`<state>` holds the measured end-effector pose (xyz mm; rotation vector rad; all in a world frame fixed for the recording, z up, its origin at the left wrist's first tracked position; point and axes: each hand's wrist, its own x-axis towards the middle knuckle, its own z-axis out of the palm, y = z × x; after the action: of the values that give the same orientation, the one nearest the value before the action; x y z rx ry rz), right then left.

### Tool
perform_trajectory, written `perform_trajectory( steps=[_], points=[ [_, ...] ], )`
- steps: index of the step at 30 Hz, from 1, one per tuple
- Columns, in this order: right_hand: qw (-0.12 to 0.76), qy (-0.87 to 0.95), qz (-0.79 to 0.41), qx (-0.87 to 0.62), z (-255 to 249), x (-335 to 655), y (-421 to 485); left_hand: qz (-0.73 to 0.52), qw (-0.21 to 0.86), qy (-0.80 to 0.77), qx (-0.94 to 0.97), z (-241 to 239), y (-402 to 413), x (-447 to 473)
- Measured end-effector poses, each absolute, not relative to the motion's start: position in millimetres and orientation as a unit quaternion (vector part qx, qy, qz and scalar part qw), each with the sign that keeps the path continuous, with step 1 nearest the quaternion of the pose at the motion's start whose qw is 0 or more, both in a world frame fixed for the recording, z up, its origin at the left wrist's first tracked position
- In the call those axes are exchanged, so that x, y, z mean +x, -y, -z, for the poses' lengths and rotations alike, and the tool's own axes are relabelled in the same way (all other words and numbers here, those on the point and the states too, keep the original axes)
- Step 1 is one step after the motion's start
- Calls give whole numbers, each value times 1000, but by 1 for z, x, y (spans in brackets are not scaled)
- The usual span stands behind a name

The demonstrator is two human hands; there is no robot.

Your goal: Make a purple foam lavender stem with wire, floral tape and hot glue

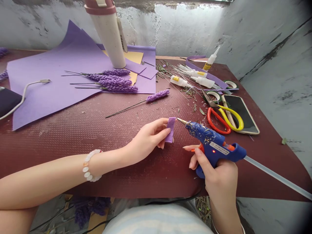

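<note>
My left hand (152,136) pinches a short strip of fringed purple paper (171,125) between thumb and fingers, held above the table. Wrapped round the handle of a blue hot glue gun (207,136) is my right hand (218,172), fingers at its orange trigger. The metal nozzle points left, close to the strip's top edge; whether they touch I cannot tell. A red light glows on the gun, and a long translucent glue stick (275,175) sticks out of its back. Beyond my left hand lies a single purple lavender stem (158,96).
Several lavender stems (112,81) lie on purple sheets (56,74) beside an upright bottle (109,39). Scissors (225,118), a phone (243,113), tape rolls (231,84), glue bottles (179,81) and loose wires sit at the right. A white cable (25,89) lies left.
</note>
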<state>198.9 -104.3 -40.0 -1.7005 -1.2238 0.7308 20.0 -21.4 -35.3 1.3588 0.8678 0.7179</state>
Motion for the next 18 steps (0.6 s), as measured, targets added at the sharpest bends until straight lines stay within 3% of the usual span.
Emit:
perform_trajectory(
  steps=[18],
  points=[
    [412, 543, -286, -673, 41, 200, 105, -303, 626, -378, 612, 36, 20, 21]
  ],
)
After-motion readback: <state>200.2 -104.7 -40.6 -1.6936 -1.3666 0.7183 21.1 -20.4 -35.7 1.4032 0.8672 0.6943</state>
